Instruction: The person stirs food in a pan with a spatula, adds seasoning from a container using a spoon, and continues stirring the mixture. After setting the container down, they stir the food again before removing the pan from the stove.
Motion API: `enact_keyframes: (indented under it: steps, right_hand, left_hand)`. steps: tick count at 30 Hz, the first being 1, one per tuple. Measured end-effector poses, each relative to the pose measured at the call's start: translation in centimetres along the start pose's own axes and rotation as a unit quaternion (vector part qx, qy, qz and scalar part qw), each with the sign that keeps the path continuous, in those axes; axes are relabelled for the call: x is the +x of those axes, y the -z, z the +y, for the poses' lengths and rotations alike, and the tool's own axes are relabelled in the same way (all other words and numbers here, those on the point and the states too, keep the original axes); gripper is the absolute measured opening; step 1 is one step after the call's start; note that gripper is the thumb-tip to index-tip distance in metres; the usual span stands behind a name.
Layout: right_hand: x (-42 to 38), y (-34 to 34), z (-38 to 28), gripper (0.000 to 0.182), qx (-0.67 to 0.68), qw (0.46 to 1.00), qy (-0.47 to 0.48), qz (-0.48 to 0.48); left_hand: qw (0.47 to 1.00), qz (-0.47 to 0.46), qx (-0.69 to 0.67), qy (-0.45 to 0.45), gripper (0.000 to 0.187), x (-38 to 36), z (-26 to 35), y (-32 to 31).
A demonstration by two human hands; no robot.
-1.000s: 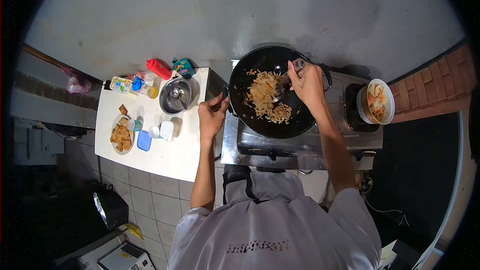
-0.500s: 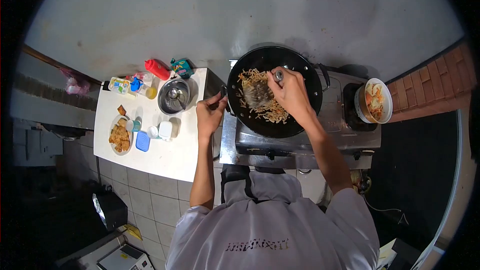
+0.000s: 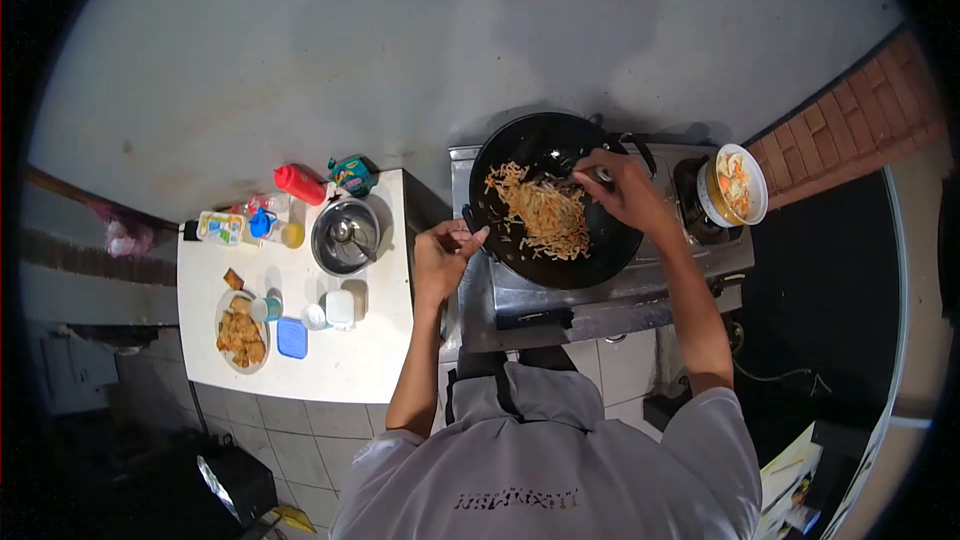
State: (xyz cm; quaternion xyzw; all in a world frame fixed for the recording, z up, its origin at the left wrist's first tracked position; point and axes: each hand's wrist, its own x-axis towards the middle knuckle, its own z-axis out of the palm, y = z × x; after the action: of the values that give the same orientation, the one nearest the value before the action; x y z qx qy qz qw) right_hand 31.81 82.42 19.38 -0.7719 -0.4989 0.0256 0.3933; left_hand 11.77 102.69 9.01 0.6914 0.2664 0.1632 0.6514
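Observation:
Inside the black wok (image 3: pixel 615 250) lies a heap of browned noodle-like strips (image 3: pixel 545 215), gathered toward the middle and left. My left hand (image 3: pixel 440 258) is closed at the wok's left rim, its thumb and fingers pinching the small loop handle there. Over the wok's right side, my right hand (image 3: pixel 632 198) grips the metal handle of a spatula (image 3: pixel 600 174). The spatula's blade is mostly hidden by the strips.
The wok stands on a steel gas stove (image 3: pixel 530 310). At right, a bowl of cut vegetables (image 3: pixel 735 190) sits over the other burner. The white table (image 3: pixel 350 370) at left bears a metal bowl (image 3: pixel 345 237), a plate of fried food (image 3: pixel 240 332), a red bottle (image 3: pixel 298 183) and several containers.
My right hand has moved to the right side of the wok with the spatula. The strips are now heaped closer together. The view has shifted, so the table and stove appear lower.

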Motion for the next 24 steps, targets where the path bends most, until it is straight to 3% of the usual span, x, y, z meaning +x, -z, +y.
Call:
enact_keyframes:
  steps: [1,3,5,6,7,9,11,13,14,18,20,24]
  right_hand:
    - [-0.8,0.7,-2.1,0.013,-0.024,0.998,-0.046,-0.022]
    - [-2.5,1.2,-4.8,0.014,-0.007,0.995,-0.088,0.041]
    - [-3.8,1.2,-6.8,0.015,-0.029,0.976,-0.196,0.089]
    - [-4.7,-0.3,-5.6,0.016,-0.114,0.984,-0.082,0.11]
    - [-4.9,-0.9,-5.1,0.016,-0.12,0.983,-0.086,0.113]
    - [-4.7,-1.5,-4.5,0.016,-0.096,0.974,-0.171,0.111]
    - [-4.6,-0.1,-4.4,0.015,-0.134,0.968,-0.132,0.165]
    - [-4.4,1.9,-5.3,0.017,-0.134,0.936,-0.239,0.222]
    - [-4.2,1.9,-4.7,0.02,-0.145,0.933,-0.23,0.236]
    - [-2.6,-2.7,0.7,0.022,-0.187,0.913,-0.279,0.23]
    - [-1.0,-3.5,0.3,0.024,-0.143,0.94,-0.176,0.255]
    - [0.0,-1.4,-4.6,0.026,0.03,0.952,-0.218,0.213]
  left_hand:
    - [1.0,-0.016,0.001,0.016,0.035,-0.3,0.9,0.0]
    - [0.999,-0.035,-0.006,0.022,0.033,-0.2,1.3,0.2]
    - [1.0,-0.019,0.014,0.0,0.031,0.2,0.1,0.3]
    - [1.0,-0.017,0.008,0.009,0.03,0.3,0.1,0.2]
    - [1.0,-0.025,0.005,0.008,0.03,0.3,0.4,0.2]
    - [0.999,-0.011,0.028,-0.014,0.035,0.0,1.0,0.3]
    - [0.999,-0.026,0.01,-0.018,0.034,0.5,0.1,0.6]
    - [0.999,-0.017,0.022,-0.037,0.034,0.3,0.1,0.4]
    - [0.999,-0.018,0.022,-0.038,0.034,0.2,0.4,0.4]
    - [0.995,-0.022,0.082,-0.054,0.035,0.1,2.0,0.5]
    - [0.996,-0.028,0.075,-0.043,0.035,-0.1,1.6,0.4]
    - [0.993,-0.01,0.096,-0.064,0.035,0.5,1.3,0.6]
